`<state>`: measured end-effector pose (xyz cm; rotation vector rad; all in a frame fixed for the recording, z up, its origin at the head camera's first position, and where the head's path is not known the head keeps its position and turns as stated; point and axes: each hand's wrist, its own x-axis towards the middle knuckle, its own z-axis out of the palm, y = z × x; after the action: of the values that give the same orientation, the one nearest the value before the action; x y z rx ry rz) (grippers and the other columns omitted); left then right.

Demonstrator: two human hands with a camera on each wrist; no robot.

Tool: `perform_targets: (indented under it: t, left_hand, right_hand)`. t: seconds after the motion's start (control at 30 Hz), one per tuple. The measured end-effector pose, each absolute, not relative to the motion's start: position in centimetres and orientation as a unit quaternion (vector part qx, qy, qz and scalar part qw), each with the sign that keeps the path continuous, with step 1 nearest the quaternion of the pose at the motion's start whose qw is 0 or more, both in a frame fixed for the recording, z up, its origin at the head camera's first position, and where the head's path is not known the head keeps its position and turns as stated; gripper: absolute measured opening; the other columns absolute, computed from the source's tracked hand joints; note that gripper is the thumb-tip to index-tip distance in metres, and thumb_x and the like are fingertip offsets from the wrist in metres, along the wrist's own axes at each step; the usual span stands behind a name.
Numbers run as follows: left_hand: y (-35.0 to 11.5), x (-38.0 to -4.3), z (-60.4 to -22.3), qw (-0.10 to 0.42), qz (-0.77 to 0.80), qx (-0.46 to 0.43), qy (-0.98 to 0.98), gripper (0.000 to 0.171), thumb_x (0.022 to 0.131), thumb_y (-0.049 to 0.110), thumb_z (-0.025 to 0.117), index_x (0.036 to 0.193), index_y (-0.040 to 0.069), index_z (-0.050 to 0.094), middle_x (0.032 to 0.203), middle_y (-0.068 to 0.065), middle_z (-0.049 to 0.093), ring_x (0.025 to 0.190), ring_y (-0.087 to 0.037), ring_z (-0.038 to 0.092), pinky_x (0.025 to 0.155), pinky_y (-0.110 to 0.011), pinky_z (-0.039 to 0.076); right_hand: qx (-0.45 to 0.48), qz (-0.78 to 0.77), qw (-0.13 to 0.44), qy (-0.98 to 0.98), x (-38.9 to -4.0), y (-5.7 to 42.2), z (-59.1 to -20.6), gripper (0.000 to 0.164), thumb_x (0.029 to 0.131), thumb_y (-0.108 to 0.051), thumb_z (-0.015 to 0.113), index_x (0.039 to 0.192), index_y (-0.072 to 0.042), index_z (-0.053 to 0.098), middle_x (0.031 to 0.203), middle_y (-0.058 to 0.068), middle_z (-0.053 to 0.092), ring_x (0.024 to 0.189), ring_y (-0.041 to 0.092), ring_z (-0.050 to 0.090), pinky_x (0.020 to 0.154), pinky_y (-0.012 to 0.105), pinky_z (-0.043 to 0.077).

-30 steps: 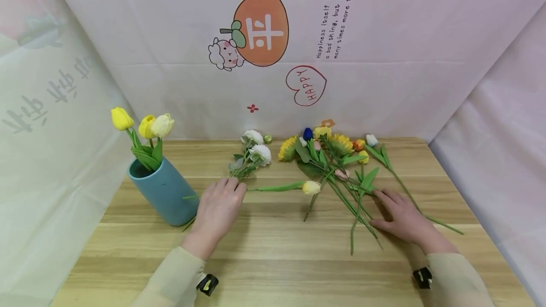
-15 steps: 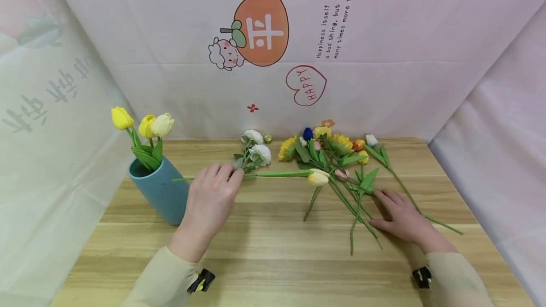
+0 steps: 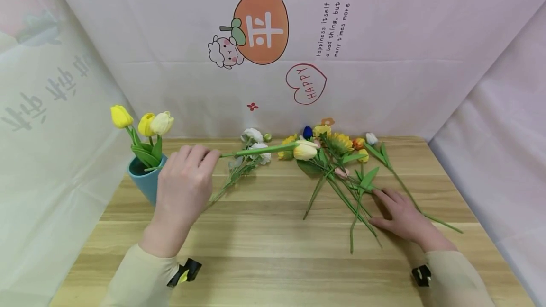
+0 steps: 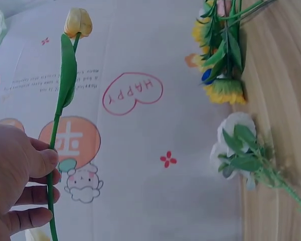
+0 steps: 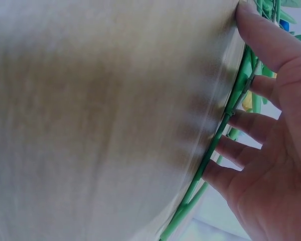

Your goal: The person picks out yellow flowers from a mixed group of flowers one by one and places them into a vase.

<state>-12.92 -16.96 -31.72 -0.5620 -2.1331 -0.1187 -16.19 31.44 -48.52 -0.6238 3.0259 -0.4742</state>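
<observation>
3 yellow and cream tulips (image 3: 147, 124) stand in a blue cylindrical vase (image 3: 146, 187), left on the wooden tabletop (image 3: 277, 259). Right of it lie white round flowers (image 3: 252, 135), then a multicoloured flower heap (image 3: 341, 144), the right hand (image 3: 402, 218) at its right side. The left hand (image 3: 184, 186), before the vase, holds a single cream tulip (image 3: 273, 148) pointing right.

Tulip (image 3: 273, 148): cream and yellow bloom, green leaf, stem pinched in the left fingers (image 4: 34, 195), raised above the surface (image 3: 273, 240) with the bloom to the right; the stem's end overlaps the mouth of the vase (image 3: 147, 185), contact undetermined. The vase is blue, partly hidden, and contains two yellow blooms (image 3: 121, 116) and one cream. Pile (image 3: 341, 173): mixed flowers, stems crossed, lying at the right fingers (image 5: 253, 125).
</observation>
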Motion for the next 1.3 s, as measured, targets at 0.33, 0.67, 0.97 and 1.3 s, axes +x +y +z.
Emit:
perform_targets:
  t: [0.33,0.67,0.97,1.3]
  left_hand:
    - [-19.6,-14.1,-31.7,0.466,-0.125,-0.178,-0.858,0.004,0.088,-0.002,0.065,0.092,-0.002,0.068,0.086,-0.016,0.065,0.077,-0.035,0.058,0.065,-0.047,0.054]
    - [-22.1,-14.3,-32.0,0.450,-0.157,-0.110,-0.872,0.006,0.088,-0.002,0.065,0.094,-0.001,0.067,0.084,-0.017,0.065,0.075,-0.037,0.058,0.062,-0.054,0.050]
    - [-23.3,-14.2,-32.5,0.454,-0.134,-0.077,-0.878,0.009,0.089,0.000,0.064,0.097,-0.003,0.066,0.082,-0.022,0.065,0.069,-0.042,0.056,0.058,-0.055,0.039]
    - [-24.5,-13.5,-33.2,0.449,-0.117,-0.045,-0.885,0.008,0.087,-0.001,0.061,0.086,-0.007,0.066,0.081,-0.025,0.063,0.074,-0.046,0.048,0.062,-0.058,0.038]
  right_hand:
    - [-0.189,-0.154,0.025,0.970,-16.4,31.6,-48.6,0.084,0.084,-0.047,0.070,0.144,0.002,0.035,0.141,0.036,0.033,0.125,0.059,0.028,0.095,0.073,0.031]
    - [-0.191,-0.152,0.020,0.970,-16.3,31.5,-48.6,0.084,0.085,-0.047,0.070,0.144,0.002,0.036,0.140,0.037,0.033,0.124,0.059,0.028,0.095,0.073,0.031]
    - [-0.198,-0.154,0.011,0.968,-16.3,31.5,-48.8,0.083,0.085,-0.046,0.071,0.143,0.002,0.036,0.140,0.037,0.034,0.124,0.059,0.029,0.095,0.074,0.031]
    - [-0.200,-0.156,0.011,0.967,-16.2,31.6,-48.9,0.083,0.084,-0.045,0.072,0.142,0.003,0.037,0.139,0.037,0.034,0.123,0.059,0.030,0.094,0.074,0.031]
